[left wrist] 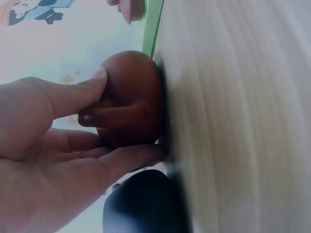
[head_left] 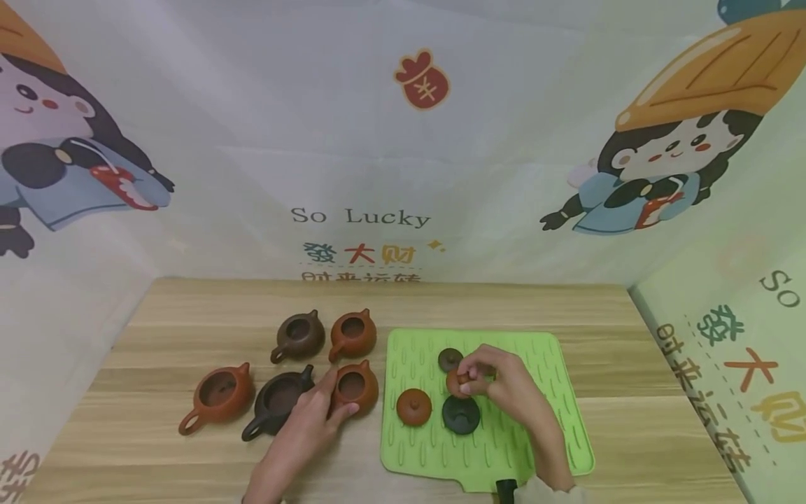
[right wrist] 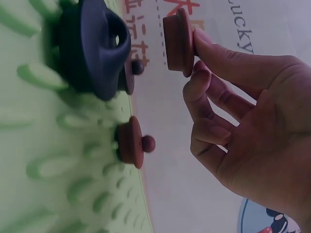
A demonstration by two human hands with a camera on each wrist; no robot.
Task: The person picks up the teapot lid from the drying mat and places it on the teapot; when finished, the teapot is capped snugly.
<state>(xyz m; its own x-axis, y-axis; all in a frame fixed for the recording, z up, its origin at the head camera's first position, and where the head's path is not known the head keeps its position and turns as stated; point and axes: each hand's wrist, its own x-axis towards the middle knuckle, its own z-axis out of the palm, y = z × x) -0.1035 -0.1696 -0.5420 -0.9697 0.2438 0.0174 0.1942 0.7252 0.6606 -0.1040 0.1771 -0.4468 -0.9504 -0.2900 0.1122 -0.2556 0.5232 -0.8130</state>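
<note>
My left hand (head_left: pixel 315 414) grips a small reddish-brown teapot (head_left: pixel 360 392) that stands lidless on the table. Seen from the left wrist, thumb and fingers lie on either side of the teapot (left wrist: pixel 133 82), its handle between them. My right hand (head_left: pixel 513 386) pinches a reddish-brown lid (right wrist: pixel 179 42) by its knob, and the right wrist view has it raised clear of the green mat (head_left: pixel 434 455). Below and around it on the mat lie a black lid (head_left: pixel 461 415), a dark brown lid (head_left: pixel 450 360) and another reddish-brown lid (head_left: pixel 413 407).
Left of the mat stand more lidless teapots: a black one (head_left: pixel 280 402) close beside my left hand, a reddish-brown one (head_left: pixel 220 395) at far left, a dark brown one (head_left: pixel 299 336) and another reddish-brown one (head_left: pixel 354 333) behind. A printed cloth (head_left: pixel 504 231) hangs around the table.
</note>
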